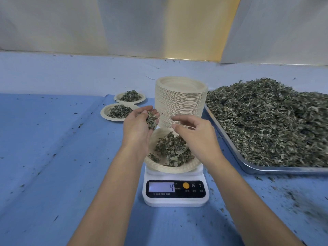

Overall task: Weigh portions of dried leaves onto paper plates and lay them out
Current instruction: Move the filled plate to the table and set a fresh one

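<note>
A white digital scale stands in front of me, its display reading 4. On it sits a paper plate holding a small heap of dried leaves. My left hand hovers over the plate's left side, palm up, cupping a clump of leaves. My right hand hangs over the plate's right side with loosely curled fingers and holds nothing I can see. Two filled plates lie on the blue cloth at the back left.
A tall stack of paper plates stands just behind the scale. A metal tray heaped with dried leaves fills the right side. Leaf crumbs are scattered on the blue cloth. A wall runs along the back.
</note>
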The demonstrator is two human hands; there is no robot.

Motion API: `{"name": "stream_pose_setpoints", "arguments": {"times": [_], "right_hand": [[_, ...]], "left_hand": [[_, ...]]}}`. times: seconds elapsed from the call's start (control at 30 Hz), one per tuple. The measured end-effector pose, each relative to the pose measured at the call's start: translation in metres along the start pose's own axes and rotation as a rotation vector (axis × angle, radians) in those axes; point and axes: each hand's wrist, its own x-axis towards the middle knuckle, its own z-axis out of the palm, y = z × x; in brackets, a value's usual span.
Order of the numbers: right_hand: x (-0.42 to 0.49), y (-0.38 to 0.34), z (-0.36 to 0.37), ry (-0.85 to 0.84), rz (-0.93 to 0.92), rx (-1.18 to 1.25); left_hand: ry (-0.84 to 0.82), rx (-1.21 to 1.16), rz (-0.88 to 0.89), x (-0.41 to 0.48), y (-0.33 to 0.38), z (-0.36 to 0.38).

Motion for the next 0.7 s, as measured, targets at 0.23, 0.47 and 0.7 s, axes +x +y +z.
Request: {"name": "stream_pose_setpoints", "arguments": {"times": [0.23,0.47,0.7], "right_hand": [[0.0,-0.001,0.003,0.008,-0.024,0.019],[-0.002,-0.009,0.008,-0.081,-0.108,0.126],[-0.003,-0.007,0.013,0.037,-0.075,0.092]], "left_hand": [[-0.091,-0.021,-0.021,-0.006,-0.002,0.005],[-0.132,0.125,-0.018,-0.014,-0.009,0.016],[-0.197,0.213,-0.004,-0.016,-0.015,0.02]]}}
